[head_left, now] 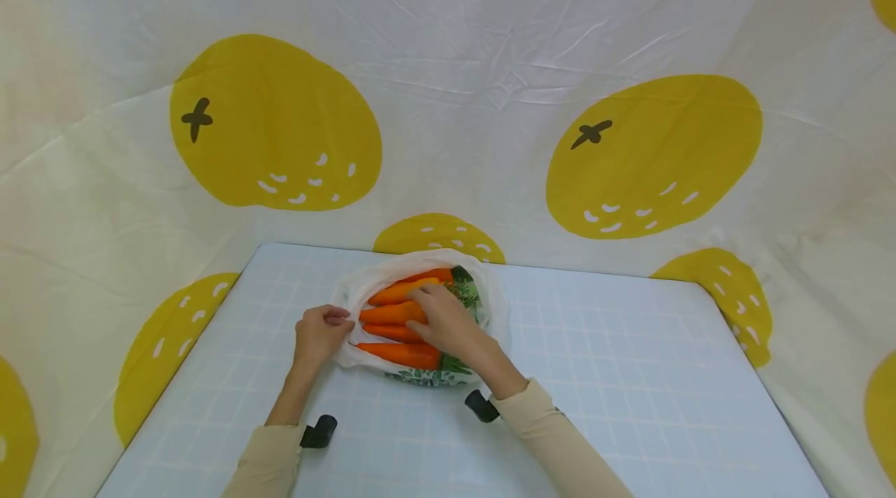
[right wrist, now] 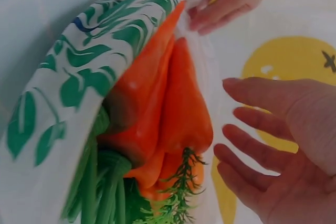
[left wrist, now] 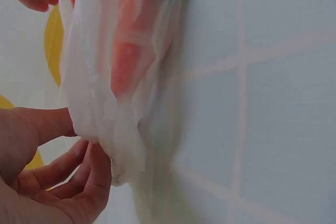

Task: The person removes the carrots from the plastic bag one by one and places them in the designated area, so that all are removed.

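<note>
While left fingers pinch a bag, right fingers relaxed, near carrots inside

We see a table with a light blue surface crossed by pale grid lines; directly on it, toward the far edge, lies an open white bag printed with green leaves, containing carrots.

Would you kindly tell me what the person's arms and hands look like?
The left sleeve and right sleeve are plain beige, ending short of the wrists. A small black, rounded piece juts out near the left cuff, with a similar one near the right. The left hand and right hand show no gloves or rings.
</note>
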The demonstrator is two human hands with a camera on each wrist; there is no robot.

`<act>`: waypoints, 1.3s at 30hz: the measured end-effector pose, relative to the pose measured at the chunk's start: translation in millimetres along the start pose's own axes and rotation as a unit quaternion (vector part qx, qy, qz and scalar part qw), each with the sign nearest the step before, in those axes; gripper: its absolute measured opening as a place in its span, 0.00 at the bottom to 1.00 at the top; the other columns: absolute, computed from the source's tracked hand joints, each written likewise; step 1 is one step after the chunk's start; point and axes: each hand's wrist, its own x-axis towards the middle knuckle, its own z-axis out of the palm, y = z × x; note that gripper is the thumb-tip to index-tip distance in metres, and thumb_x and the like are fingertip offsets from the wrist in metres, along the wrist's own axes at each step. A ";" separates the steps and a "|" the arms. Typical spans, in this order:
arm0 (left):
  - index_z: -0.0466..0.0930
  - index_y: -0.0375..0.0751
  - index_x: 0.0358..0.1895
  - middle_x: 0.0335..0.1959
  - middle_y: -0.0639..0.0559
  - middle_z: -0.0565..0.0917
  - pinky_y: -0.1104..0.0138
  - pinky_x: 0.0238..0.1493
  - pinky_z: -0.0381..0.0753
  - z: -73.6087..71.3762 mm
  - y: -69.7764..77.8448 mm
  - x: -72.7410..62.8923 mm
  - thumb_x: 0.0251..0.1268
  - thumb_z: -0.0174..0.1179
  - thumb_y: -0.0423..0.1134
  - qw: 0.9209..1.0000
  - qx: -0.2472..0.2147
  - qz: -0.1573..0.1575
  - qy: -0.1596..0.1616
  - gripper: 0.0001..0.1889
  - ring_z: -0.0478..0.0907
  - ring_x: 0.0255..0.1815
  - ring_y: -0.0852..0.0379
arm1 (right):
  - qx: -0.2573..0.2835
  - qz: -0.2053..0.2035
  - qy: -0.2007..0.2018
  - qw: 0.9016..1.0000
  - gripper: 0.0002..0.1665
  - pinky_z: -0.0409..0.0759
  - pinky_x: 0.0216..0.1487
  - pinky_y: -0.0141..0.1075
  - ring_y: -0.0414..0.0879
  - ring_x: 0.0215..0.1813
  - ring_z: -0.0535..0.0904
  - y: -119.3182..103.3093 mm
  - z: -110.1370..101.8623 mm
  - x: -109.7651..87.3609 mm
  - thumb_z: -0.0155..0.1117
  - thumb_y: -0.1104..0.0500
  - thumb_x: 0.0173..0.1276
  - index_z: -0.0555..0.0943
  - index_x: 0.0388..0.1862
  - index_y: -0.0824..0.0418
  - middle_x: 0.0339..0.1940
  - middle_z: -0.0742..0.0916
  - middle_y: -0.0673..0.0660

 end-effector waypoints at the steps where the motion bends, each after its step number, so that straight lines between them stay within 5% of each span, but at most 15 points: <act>1: 0.86 0.26 0.43 0.34 0.36 0.88 0.58 0.40 0.86 0.5 0.5 1.7 0.63 0.66 0.31 1.000 -0.002 -0.002 -0.003 0.10 0.85 0.37 0.41 | 0.001 0.001 -0.006 1.000 0.22 0.80 0.59 0.41 0.52 0.56 0.78 -0.9 0.2 2.4 0.71 0.61 0.70 0.81 0.61 0.65 0.56 0.85 0.60; 9: 0.86 0.26 0.44 0.40 0.32 0.88 0.55 0.44 0.86 5.6 5.1 11.9 0.65 0.69 0.36 1.000 -0.010 -0.018 -0.007 0.14 0.85 0.42 0.38 | -0.029 -0.010 -0.024 0.999 0.21 0.80 0.59 0.40 0.52 0.55 0.79 -0.3 6.8 16.2 0.71 0.63 0.69 0.82 0.60 0.65 0.54 0.87 0.58; 26: 0.86 0.26 0.40 0.33 0.37 0.88 0.48 0.45 0.83 9.0 0.6 16.2 0.61 0.64 0.31 0.999 0.024 0.022 0.018 0.09 0.85 0.38 0.38 | -0.121 -0.031 -0.025 0.992 0.18 0.80 0.48 0.33 0.47 0.44 0.82 3.9 26.9 34.4 0.75 0.56 0.67 0.86 0.54 0.59 0.41 0.89 0.52; 39: 0.86 0.25 0.42 0.33 0.35 0.87 0.69 0.30 0.80 3.7 -2.6 19.5 0.63 0.62 0.30 1.000 0.009 0.012 0.000 0.10 0.84 0.33 0.43 | -0.173 -0.033 -0.029 0.984 0.15 0.75 0.41 0.32 0.46 0.36 0.77 7.5 22.5 34.1 0.75 0.52 0.67 0.86 0.49 0.55 0.29 0.85 0.49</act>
